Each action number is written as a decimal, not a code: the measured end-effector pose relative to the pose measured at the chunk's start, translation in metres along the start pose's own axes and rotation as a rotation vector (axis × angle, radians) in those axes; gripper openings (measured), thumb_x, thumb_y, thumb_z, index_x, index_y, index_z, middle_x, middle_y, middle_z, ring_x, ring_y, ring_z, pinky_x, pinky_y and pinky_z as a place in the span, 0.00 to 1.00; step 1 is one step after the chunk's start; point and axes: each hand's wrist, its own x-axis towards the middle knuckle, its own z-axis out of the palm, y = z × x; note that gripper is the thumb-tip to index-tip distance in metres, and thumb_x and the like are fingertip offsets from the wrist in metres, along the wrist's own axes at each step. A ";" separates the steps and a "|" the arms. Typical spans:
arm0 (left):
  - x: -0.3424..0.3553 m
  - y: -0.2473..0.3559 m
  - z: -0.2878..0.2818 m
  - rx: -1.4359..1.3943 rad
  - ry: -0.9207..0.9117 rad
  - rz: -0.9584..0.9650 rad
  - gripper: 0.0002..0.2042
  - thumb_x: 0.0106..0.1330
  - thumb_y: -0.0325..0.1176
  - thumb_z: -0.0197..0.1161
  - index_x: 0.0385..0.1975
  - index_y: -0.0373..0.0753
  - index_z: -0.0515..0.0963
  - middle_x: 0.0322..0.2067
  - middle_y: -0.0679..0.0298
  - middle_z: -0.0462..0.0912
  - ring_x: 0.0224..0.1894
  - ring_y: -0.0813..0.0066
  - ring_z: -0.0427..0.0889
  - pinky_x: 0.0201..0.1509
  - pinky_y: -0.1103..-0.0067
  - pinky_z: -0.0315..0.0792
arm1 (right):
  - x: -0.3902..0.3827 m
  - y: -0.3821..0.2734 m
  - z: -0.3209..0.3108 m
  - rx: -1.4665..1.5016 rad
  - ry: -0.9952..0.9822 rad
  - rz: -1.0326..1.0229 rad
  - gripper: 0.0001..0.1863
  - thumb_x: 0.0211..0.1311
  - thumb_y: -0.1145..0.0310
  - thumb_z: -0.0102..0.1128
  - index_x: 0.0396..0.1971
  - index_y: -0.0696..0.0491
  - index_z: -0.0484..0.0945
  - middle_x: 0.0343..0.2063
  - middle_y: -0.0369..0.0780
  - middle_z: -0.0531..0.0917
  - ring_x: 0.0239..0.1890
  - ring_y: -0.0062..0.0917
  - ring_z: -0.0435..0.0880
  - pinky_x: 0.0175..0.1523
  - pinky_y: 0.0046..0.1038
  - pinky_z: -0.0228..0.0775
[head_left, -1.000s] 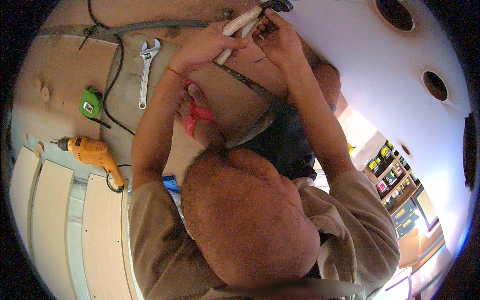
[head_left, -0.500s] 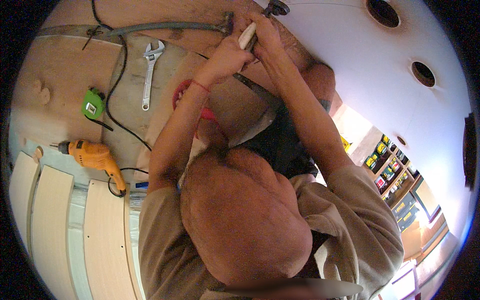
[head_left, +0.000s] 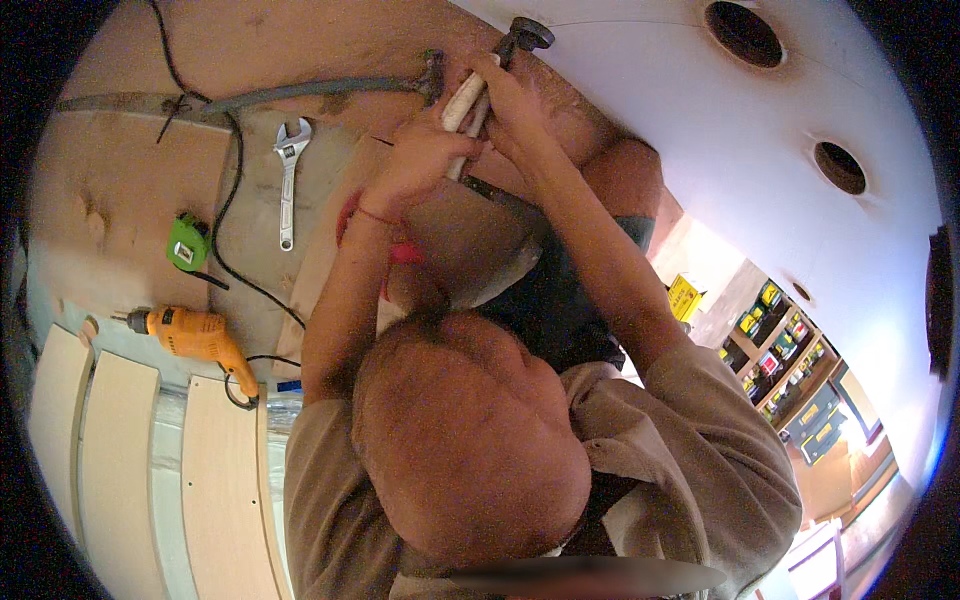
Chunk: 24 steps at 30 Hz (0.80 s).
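Both my hands are close together at the top centre, around what looks like a hammer with a dark round head point(head_left: 533, 34). My right hand point(head_left: 512, 112) is closed round its shaft just below the head. My left hand point(head_left: 425, 158) is closed, its fingers at the lower end of the shaft. A pale, flat-sided bar point(head_left: 463, 103) slants between the two hands, touching both. Whether it is part of the tool or a separate piece, I cannot tell. The palms and some fingers are hidden. A dark narrow strip point(head_left: 500, 192) lies below the hands.
Left of my hands lie a grey curved bar with a crosspiece point(head_left: 330, 95), an adjustable wrench point(head_left: 288, 190), a green tape measure point(head_left: 187, 243) and an orange corded drill point(head_left: 190, 333). Pale boards point(head_left: 222, 470) lie lower left. A white panel with round holes point(head_left: 800, 110) rises on the right.
My hands have shifted slightly left in view, and more of the pale bar and the dark tool head shows. The surroundings have also shifted a little in the picture.
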 end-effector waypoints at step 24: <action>0.019 0.017 -0.048 -0.225 -0.265 -0.103 0.16 0.58 0.23 0.64 0.47 0.34 0.74 0.33 0.62 0.81 0.31 0.75 0.81 0.33 0.79 0.75 | 0.012 -0.015 -0.025 0.089 -0.008 -0.067 0.20 0.77 0.56 0.46 0.55 0.56 0.73 0.51 0.42 0.81 0.55 0.33 0.79 0.63 0.44 0.72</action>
